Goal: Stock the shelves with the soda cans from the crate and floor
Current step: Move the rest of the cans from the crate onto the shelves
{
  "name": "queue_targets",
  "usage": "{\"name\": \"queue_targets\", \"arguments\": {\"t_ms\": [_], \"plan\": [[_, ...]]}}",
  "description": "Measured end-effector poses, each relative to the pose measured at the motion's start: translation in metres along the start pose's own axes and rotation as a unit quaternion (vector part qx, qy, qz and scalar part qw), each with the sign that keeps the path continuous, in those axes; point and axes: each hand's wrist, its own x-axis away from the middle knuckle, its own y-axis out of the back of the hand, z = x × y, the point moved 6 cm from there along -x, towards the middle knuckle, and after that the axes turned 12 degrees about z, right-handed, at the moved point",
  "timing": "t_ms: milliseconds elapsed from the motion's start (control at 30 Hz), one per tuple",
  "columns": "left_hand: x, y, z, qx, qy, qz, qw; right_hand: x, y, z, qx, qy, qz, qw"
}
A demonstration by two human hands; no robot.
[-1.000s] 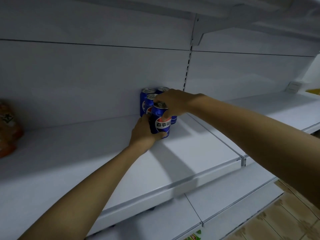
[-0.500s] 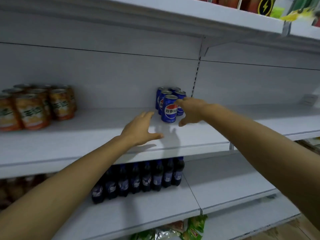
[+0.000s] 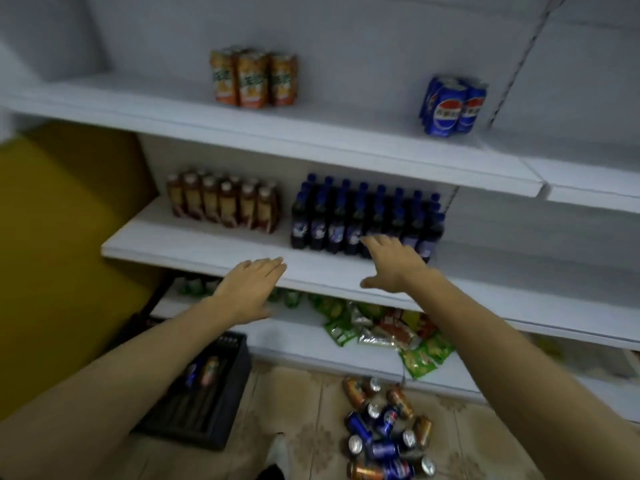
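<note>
Several blue soda cans (image 3: 452,105) stand grouped on the upper white shelf (image 3: 311,140), with orange cans (image 3: 254,79) further left. A heap of blue and orange cans (image 3: 384,431) lies on the tiled floor at the bottom. The black crate (image 3: 207,403) on the floor holds one blue and one orange can (image 3: 204,370). My left hand (image 3: 249,289) hovers empty, fingers spread, in front of the middle shelf's edge. My right hand (image 3: 393,263) is also empty and spread, just in front of the dark bottles.
Dark blue-capped bottles (image 3: 363,220) and brown tea bottles (image 3: 221,202) fill the middle shelf. Green and red snack packets (image 3: 388,327) lie on the lowest shelf. A yellow panel (image 3: 62,237) stands at the left. A shoe tip (image 3: 278,455) shows at the bottom.
Both hands have let go of the blue cans and dropped away from the upper shelf. The view has tilted down, so lower shelves, crate and floor cans now show.
</note>
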Motion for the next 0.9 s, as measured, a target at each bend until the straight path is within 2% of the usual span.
{"name": "queue_targets", "arguments": {"t_ms": [100,300,433,567,733,900], "plan": [[0.039,-0.069,0.012,0.035,0.073,0.062,0.995,0.001,-0.055,0.046,-0.003,0.039,0.044,0.998],[0.109,-0.155,0.021,0.102,0.151,0.114,0.977,0.011,-0.149,0.125,0.04,0.106,0.115,0.987],[0.148,-0.196,0.023,0.19,0.181,0.066,0.963,0.011,-0.195,0.17,0.041,0.143,0.17,0.974],[0.177,-0.246,0.041,0.287,0.277,0.2,0.895,0.006,-0.213,0.214,0.041,0.189,0.204,0.96],[0.18,-0.273,0.072,0.309,0.3,0.203,0.88,-0.019,-0.218,0.26,0.048,0.218,0.227,0.948],[0.155,-0.295,0.133,0.328,0.282,0.192,0.881,-0.077,-0.21,0.298,0.037,0.192,0.252,0.948]]}}
